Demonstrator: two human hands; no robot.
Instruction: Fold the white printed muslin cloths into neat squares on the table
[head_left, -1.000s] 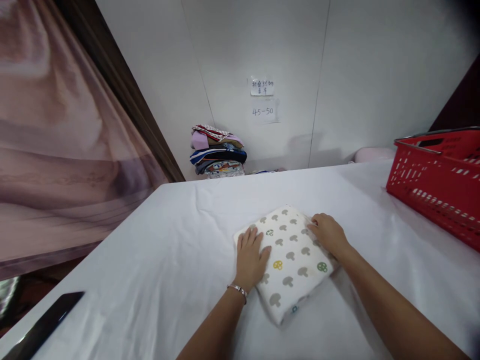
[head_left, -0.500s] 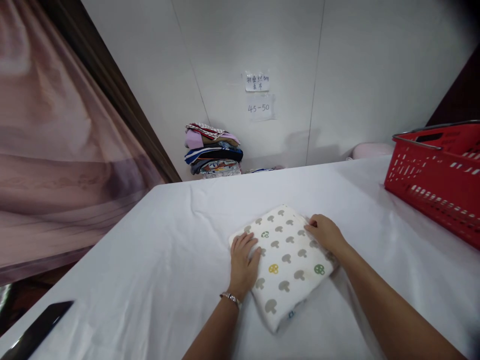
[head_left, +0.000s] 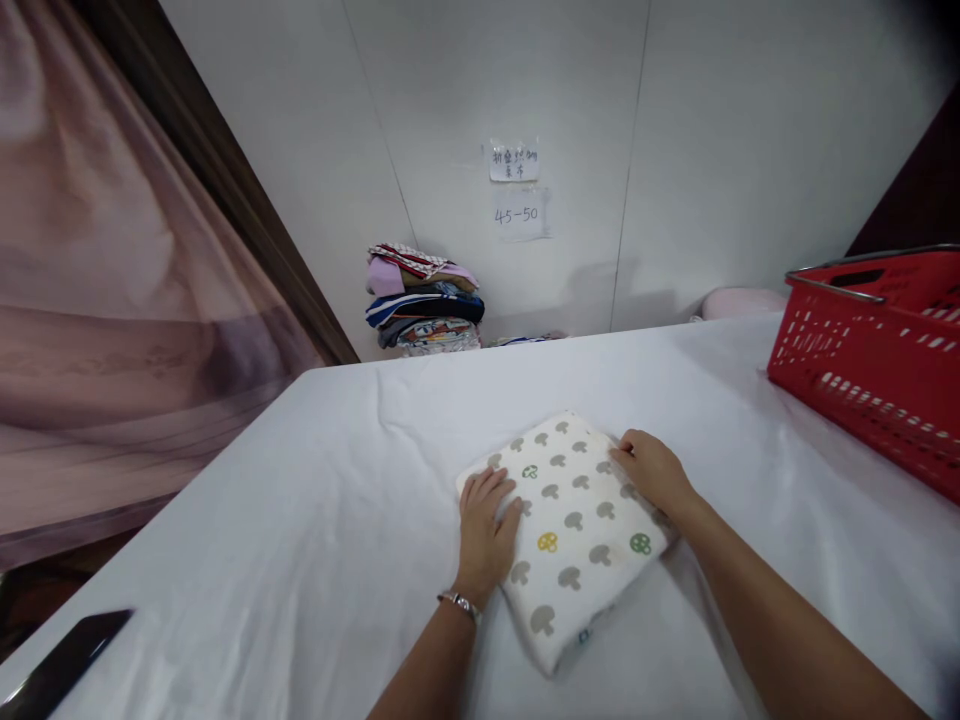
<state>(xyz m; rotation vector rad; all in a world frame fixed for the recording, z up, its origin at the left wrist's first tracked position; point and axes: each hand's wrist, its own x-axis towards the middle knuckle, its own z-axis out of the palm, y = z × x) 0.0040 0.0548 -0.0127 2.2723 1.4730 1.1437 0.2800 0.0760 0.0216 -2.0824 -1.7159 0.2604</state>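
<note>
A folded white cloth point(head_left: 574, 530) printed with grey, green and yellow mushrooms lies at an angle in the middle of the head view. A small tag shows at its near edge. My left hand point(head_left: 487, 525) rests flat on the cloth's left side, fingers stretched out and slightly apart. On the opposite side, my right hand point(head_left: 654, 468) has its fingers curled and pinched at the cloth's right edge. Its fingertips are partly hidden.
A white-covered table point(head_left: 337, 520) carries the cloth. To the right stands a red plastic basket point(head_left: 862, 360); a black flat device point(head_left: 71, 655) lies at the near left. Behind the table edge is a stack of folded fabrics point(head_left: 426, 300). A pink curtain point(head_left: 112, 300) hangs at left.
Almost nothing differs. Both hands keep their places on the cloth, and the whole view has shifted very slightly.
</note>
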